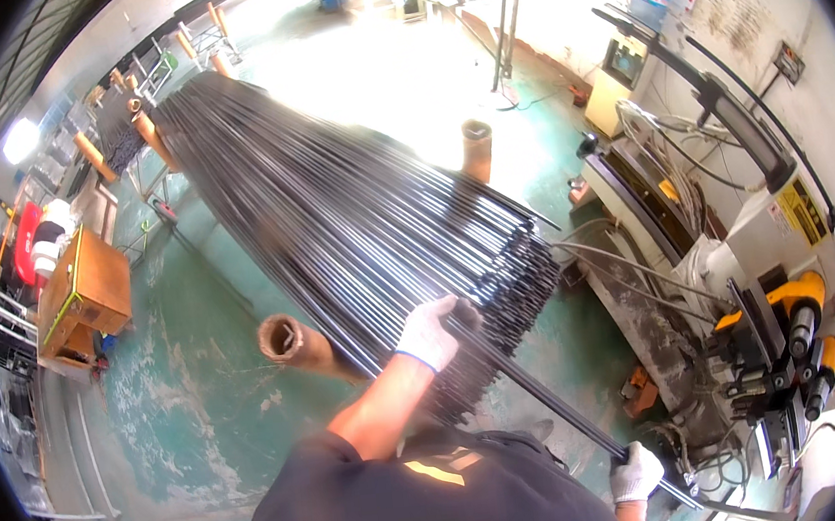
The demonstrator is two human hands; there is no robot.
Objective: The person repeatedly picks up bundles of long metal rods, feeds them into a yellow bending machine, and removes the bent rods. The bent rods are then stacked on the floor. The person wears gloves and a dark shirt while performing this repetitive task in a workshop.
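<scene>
A long dark metal tube (555, 400) slants in front of me, from the near end of a big stack toward the machine at the lower right. My left hand (433, 333), in a white glove, is closed round its upper part, just over the stack's edge. Farther down the tube, my right hand (637, 473), gloved too, grips it close to its lower end. The tube may be more than one piece; I cannot tell. Under and beyond my left hand lies the stack of black metal tubes (332, 203), their cut ends facing right.
Brown cylindrical posts (295, 341) stand along both sides of the stack. At right is a machine (766, 227) with hoses, cables and yellow-black fittings (799, 309). On the left, a wooden cabinet (88, 282) stands on the worn green floor (191, 413).
</scene>
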